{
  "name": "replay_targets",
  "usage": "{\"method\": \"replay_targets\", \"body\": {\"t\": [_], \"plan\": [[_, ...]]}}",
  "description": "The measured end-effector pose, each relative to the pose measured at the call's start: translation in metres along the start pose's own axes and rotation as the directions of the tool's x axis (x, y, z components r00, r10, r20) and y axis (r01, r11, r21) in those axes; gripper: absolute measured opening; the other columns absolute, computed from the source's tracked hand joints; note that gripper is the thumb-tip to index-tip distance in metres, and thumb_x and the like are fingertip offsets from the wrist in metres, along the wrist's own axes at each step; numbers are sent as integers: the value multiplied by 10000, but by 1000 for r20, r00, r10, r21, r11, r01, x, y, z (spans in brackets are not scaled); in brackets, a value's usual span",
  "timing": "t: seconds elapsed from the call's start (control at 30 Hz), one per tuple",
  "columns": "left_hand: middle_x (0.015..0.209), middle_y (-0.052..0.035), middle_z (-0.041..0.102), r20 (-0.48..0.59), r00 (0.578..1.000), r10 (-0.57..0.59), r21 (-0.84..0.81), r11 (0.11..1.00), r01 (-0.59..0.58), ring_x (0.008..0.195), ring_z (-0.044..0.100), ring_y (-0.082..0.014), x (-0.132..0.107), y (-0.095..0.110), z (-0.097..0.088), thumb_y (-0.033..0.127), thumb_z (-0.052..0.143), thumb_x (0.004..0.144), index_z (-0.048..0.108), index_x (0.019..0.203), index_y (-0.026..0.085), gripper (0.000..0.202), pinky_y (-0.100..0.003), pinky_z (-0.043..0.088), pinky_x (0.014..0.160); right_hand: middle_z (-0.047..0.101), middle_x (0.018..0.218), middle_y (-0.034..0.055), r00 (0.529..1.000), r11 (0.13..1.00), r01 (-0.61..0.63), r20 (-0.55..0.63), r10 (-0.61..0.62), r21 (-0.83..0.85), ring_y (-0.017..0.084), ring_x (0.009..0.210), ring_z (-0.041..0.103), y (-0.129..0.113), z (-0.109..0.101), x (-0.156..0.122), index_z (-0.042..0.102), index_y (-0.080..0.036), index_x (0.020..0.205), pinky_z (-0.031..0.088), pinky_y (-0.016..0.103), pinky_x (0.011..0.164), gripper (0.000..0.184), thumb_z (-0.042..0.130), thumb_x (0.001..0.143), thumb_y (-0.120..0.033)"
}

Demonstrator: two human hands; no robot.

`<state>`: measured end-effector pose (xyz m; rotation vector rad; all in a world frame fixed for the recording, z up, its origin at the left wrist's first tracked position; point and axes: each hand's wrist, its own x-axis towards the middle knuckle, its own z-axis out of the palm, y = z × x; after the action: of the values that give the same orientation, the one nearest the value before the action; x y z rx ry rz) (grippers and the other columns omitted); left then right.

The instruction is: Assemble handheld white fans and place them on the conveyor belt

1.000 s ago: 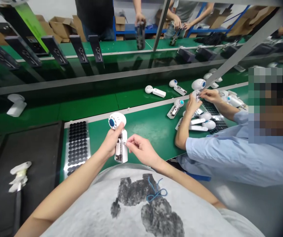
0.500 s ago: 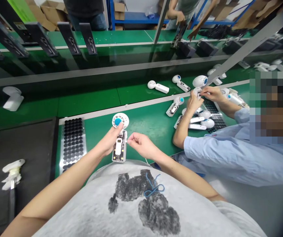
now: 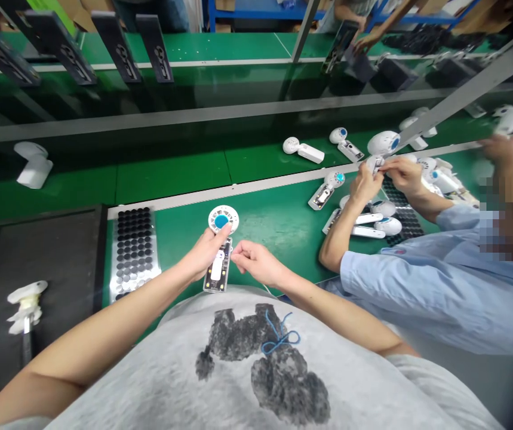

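Observation:
My left hand [image 3: 203, 254] is closed around the neck of a small white handheld fan [image 3: 224, 219], its thumb by the blue hub. The fan's handle is uncovered and shows a dark circuit board [image 3: 223, 280] with a white part on it. My right hand [image 3: 256, 261] pinches a small white plug at the right side of the handle. From under that hand a thin white cable [image 3: 269, 291] runs down toward my shirt. The plug is mostly hidden by my fingertips, so I cannot tell whether it sits in the handle.
On the left, a sheet of round black pads [image 3: 134, 251] lies beside a black mat [image 3: 70, 257] with a wrapped tool [image 3: 27, 307]. To the right, a co-worker's hands [image 3: 384, 179] hold another fan near several fans [image 3: 375, 224]. More fans [image 3: 303, 149] lie on the green belt beyond the rail.
The view has shifted slightly. My hands keep the fan and plug in nearly the same place. At the far right, another person's blurred hand has come into view.

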<state>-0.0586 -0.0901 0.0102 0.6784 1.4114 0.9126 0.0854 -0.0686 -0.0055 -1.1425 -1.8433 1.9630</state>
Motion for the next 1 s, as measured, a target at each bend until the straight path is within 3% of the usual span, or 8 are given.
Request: {"method": "replay_targets", "body": {"t": [0.17,0.27,0.37,0.5,0.63,0.73,0.87,1.0], "plan": [[709,-20,572,-87,992,87,277,959,-60,642,503,-154,24,-6,-11,596,503,734,593,846,150,468,-244,382,583,418,517,-63,993,998,-27,-117,33,56,73,481,344,9,-6,12,494,-166,668,271,203,482,137,514,750,-275],[691,-39,595,-233,963,136,402,915,-32,677,534,-195,51,-11,-29,604,499,718,597,805,149,473,-263,380,595,401,508,-64,953,989,-76,-282,109,126,68,460,304,23,-31,16,538,-159,658,244,207,466,114,534,699,-266],[577,-33,574,-231,965,121,379,925,-25,555,527,-183,90,-18,-32,640,452,718,588,744,139,519,-264,383,538,354,498,-75,907,984,-61,-402,125,167,66,433,262,39,-59,16,527,-167,694,220,211,447,164,511,725,-328],[628,-53,615,-188,974,130,389,920,-48,600,573,-189,150,-28,5,607,507,707,586,785,133,487,-281,429,595,299,500,-82,897,970,-76,-409,167,229,62,422,226,56,-69,18,501,-174,705,187,211,425,272,522,742,-443],[909,-133,634,-229,953,197,507,860,-56,944,564,-269,192,-29,47,509,563,717,594,836,140,389,-359,409,822,270,506,-81,914,954,-124,-343,217,272,60,421,211,66,-57,25,488,-177,699,173,208,413,338,526,742,-510],[1075,-177,571,-299,918,260,607,794,-27,1087,479,-318,201,-25,44,490,665,621,607,884,126,452,-396,349,927,297,511,-70,917,959,-153,-327,228,239,64,424,228,69,-48,32,494,-182,680,189,210,412,366,532,727,-544],[1084,-99,570,-378,849,369,693,721,-4,1050,516,-232,204,-5,-33,493,713,575,603,1012,171,554,-295,386,916,441,517,-21,923,971,-199,-306,231,133,133,461,400,65,-45,43,558,-227,670,278,245,421,304,542,700,-529],[1202,-129,501,-616,652,441,700,687,197,1170,420,-247,195,37,-185,431,608,748,530,1140,140,494,-357,321,994,509,514,-1,943,976,-203,-254,217,78,190,513,500,56,-42,58,612,-254,682,360,279,433,265,567,663,-514]]}}
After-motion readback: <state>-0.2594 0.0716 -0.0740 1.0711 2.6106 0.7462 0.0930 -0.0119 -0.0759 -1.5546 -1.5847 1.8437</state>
